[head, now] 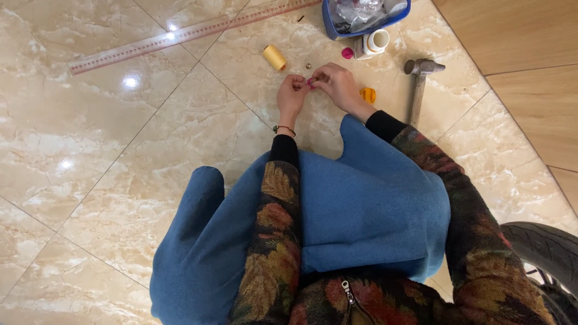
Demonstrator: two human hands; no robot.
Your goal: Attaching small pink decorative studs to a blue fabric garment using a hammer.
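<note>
Left hand [291,91] and right hand [337,84] brought together low over the marble floor [90,138], fingertips meeting approx. midway betw. them. Small magenta piece [311,81] pinched right at that meeting point: left grip closed on it from one side, right grip closed on it from the other, thumbs and forefingers pressed tog. Too small to tell what kind of item; only a pink-red dot showing betw. the fingertips. Held just above the floor, not lying on it, as far as can be seen.

Thin bracelet [284,129] on left wrist, black cuffs, floral-pattern sleeves behind. Blue fabric [361,210] spread over the lap and floor, its upper edge just below the right wrist, apart from the pinched piece.

Round about: yellow thread spool [274,58] on its side, up and to the left of the hands, near but not touching. Tiny dark metal bit [308,65] just above the fingertips. Pink round item [347,53] and white jar [374,43] on its side further up, beside a blue basket [330,25] w/ clear plastic inside. Orange object [368,94] just right of the right hand, partly hidden by it. Hammer [419,81] further right, head up, handle pointing down. Long ruler [180,35] diagonal across the top left, well apart. Tyre [545,247] at bottom right corner.
</note>
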